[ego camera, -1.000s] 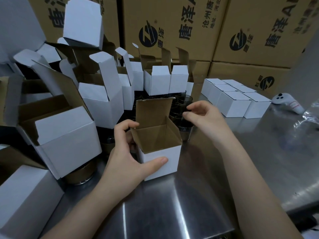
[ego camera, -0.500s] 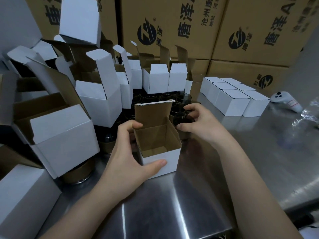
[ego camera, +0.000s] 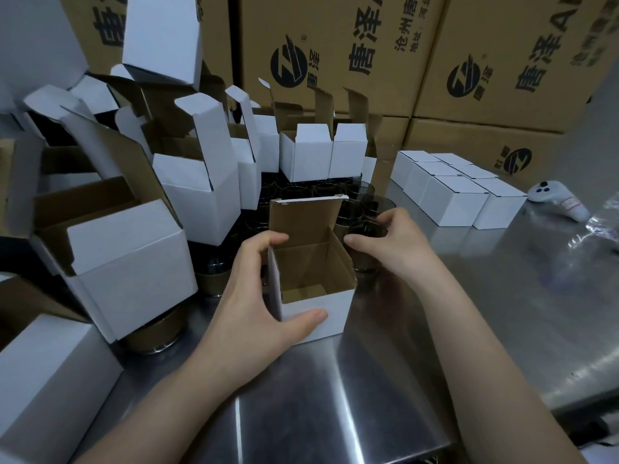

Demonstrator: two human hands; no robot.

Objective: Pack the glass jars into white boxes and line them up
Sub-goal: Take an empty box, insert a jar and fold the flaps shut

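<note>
— Two forearms are seen reaching in from the lower edge. How is the left grip [ego camera: 254,309] set?

— It is closed on the open white box [ego camera: 315,309]. The thumb is laid low across the front wall, and the fingers are curled round the left rear corner near the rim.

— And the right grip [ego camera: 392,242]?

— It is closed over the top of a glass jar [ego camera: 363,262], with the thumb pointed toward the box and the fingers hooked over the far rim.

— How is the box presented?

— It is stood upright on the steel bench [ego camera: 469,313], white outside and brown inside. The lid flap is raised at the back, and the brown floor can be seen.

— And the jar?

— Dark, smoky glass is shown, upright on the bench just right of the box. Whether the two touch cannot be told. More jars [ego camera: 321,192] are crowded behind.

— What else is shown?

— Closed white boxes [ego camera: 459,199] are lined in two rows at the right rear, and opened boxes [ego camera: 197,195] are piled at the left.
</note>
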